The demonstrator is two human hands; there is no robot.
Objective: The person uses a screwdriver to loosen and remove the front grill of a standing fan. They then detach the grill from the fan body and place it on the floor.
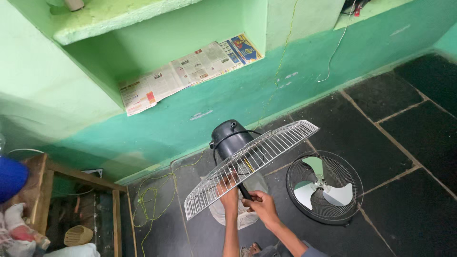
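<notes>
we hold the wire fan guard (247, 164) against the black motor (230, 137) above the floor (404, 157), left hand (228, 189) fingers closed on its wires, right hand (259, 204) gripping a screwdriver (245, 192). fastening seems underway; next calls for steady alignment.
</notes>
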